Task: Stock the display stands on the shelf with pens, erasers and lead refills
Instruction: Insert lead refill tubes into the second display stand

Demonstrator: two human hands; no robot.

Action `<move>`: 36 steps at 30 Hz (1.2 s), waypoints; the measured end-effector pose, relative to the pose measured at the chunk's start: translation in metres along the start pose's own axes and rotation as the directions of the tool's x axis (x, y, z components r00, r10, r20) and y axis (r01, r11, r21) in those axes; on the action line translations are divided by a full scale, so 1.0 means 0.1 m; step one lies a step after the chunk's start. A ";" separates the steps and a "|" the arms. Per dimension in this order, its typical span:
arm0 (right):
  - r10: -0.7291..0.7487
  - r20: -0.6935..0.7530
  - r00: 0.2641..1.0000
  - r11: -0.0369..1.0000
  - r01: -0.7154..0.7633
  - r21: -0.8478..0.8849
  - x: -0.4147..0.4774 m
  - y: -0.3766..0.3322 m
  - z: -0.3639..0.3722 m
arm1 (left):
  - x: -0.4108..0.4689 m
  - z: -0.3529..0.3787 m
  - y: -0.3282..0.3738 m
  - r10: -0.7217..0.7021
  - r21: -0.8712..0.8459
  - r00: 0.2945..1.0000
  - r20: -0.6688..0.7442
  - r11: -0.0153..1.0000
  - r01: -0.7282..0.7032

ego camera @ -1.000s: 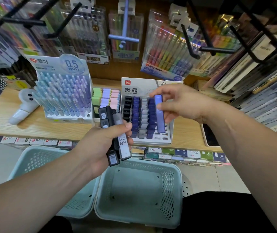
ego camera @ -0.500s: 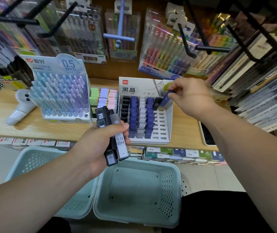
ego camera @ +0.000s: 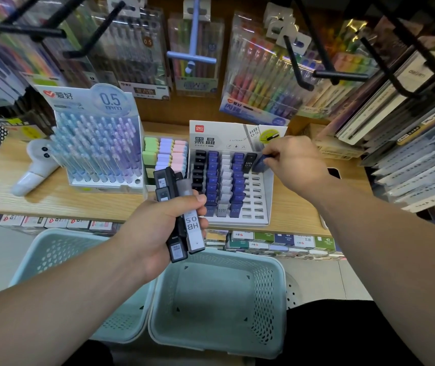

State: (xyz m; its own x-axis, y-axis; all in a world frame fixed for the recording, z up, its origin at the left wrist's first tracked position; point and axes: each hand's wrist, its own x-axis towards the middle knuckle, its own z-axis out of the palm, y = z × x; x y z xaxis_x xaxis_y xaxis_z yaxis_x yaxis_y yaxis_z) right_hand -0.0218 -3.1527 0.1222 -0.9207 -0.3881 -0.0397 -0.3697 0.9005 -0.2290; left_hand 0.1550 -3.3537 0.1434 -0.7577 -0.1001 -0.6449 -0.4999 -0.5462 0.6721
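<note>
Several lead refill cases [ego camera: 192,228], black and frosted grey, are being gripped in the curled fingers of the left hand [ego camera: 153,228] over the near edge of the wooden shelf [ego camera: 39,199]. One blue refill case [ego camera: 259,163] is being pinched by the right hand [ego camera: 295,162] at the far right corner of the slotted refill stand [ego camera: 262,204], just right of an upright black case [ego camera: 248,162]. Erasers [ego camera: 166,154] and a pen stand [ego camera: 97,146] are being displayed to its left.

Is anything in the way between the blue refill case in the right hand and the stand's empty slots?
Nothing visible. The right hand holds the blue case at the top of the rightmost column of the stand; a black case stands just beside it.
</note>
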 end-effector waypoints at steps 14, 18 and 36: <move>0.034 -0.019 0.999 0.997 -0.036 -0.070 0.05 0.01 0.13 | -0.01 -0.01 0.02 0.005 0.025 1.000 0.007 1.000 -0.005; 0.008 0.010 1.000 0.991 -0.007 -0.133 0.06 0.01 0.15 | -0.03 0.00 0.01 0.007 0.030 1.000 0.011 1.000 -0.008; -0.263 0.418 0.869 0.774 -0.069 0.629 -0.47 -1.04 -0.31 | -0.14 0.06 -0.01 0.052 0.116 0.996 0.077 0.991 -0.061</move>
State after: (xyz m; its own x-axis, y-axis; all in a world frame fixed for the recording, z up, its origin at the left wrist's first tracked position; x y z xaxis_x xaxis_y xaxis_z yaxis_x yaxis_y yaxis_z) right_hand 0.0558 -3.2217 0.1776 -0.6514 -0.6560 -0.3813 -0.1443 0.6005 -0.7865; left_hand 0.1635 -3.3466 0.1538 -0.8130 -0.0639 -0.5788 -0.4979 -0.4389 0.7480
